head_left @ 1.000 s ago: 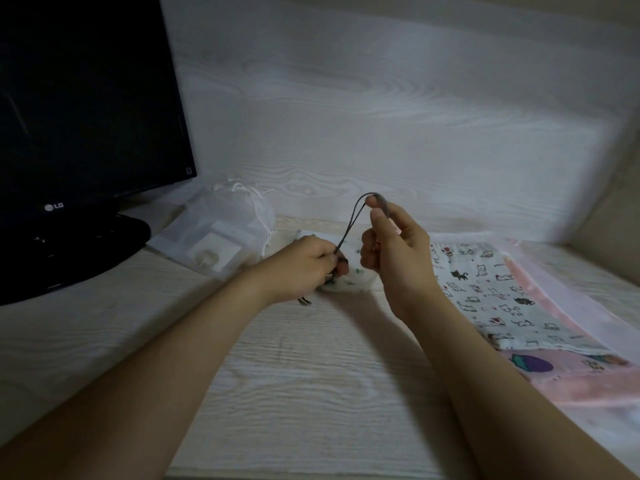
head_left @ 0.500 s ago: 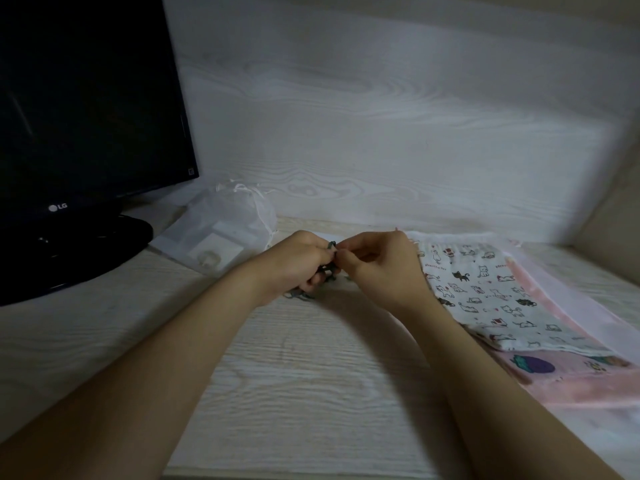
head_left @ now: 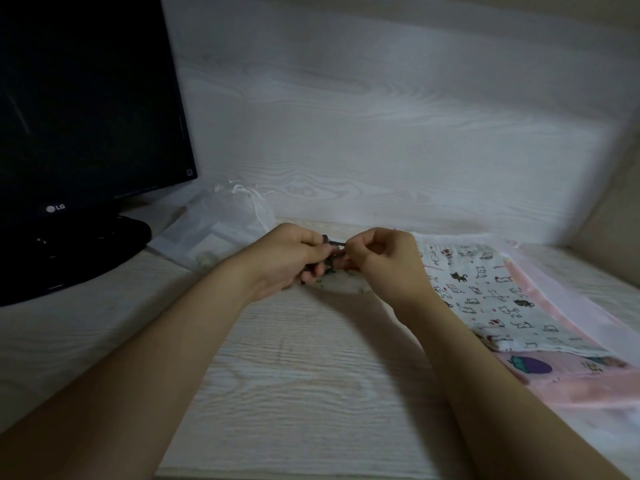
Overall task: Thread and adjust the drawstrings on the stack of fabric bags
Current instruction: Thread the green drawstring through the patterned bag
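My left hand (head_left: 289, 258) and my right hand (head_left: 382, 263) meet at the middle of the desk, fingers curled, both pinching a thin dark drawstring (head_left: 333, 243) that runs between them. Under the hands lies a small pale fabric bag (head_left: 341, 284), mostly hidden by them. To the right lies a stack of fabric bags: a white one printed with cats (head_left: 485, 296) on top, a pink printed one (head_left: 568, 372) beneath it.
A black LG monitor (head_left: 86, 109) on its stand fills the left. A sheer white organza pouch (head_left: 221, 230) lies beside the stand, just left of my hands. The pale wood desk (head_left: 294, 386) ends at a wall behind.
My right hand had the cord loop lifted high a second ago; it has come down to meet the left hand, and both now pinch the cord close together over the small bag.
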Action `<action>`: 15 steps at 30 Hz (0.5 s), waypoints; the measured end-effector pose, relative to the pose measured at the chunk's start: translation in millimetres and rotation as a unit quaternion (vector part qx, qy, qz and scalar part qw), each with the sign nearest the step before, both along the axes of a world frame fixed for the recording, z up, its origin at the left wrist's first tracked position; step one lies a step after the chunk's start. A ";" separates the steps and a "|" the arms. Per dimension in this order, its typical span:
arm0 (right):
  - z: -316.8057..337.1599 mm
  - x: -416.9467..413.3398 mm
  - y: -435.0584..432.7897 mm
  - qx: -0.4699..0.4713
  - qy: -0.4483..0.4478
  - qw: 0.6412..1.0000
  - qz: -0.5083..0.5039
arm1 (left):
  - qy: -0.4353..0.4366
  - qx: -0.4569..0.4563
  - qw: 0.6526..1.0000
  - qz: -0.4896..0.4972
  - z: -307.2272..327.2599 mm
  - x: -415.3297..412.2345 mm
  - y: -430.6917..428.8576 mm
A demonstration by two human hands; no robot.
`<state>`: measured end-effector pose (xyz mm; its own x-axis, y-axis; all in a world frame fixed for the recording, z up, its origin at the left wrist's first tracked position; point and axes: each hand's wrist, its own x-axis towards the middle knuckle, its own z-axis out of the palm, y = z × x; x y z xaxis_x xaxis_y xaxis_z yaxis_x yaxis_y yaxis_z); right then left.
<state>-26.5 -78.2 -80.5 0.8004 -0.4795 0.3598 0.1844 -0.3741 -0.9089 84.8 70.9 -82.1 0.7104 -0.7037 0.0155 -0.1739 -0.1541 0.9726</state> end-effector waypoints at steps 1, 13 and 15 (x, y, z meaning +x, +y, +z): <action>-0.2 -0.5 0.1 -0.004 0.003 1.000 0.001 | -0.004 0.004 1.000 0.002 -0.2 1.0 1.4; -7.0 1.9 -2.1 -0.347 -0.080 0.934 0.003 | 0.032 -0.036 0.999 0.006 5.4 -3.6 2.1; -7.4 4.0 -4.9 -0.384 -0.092 0.918 -0.013 | 0.045 -0.043 0.998 0.002 7.7 -4.9 2.4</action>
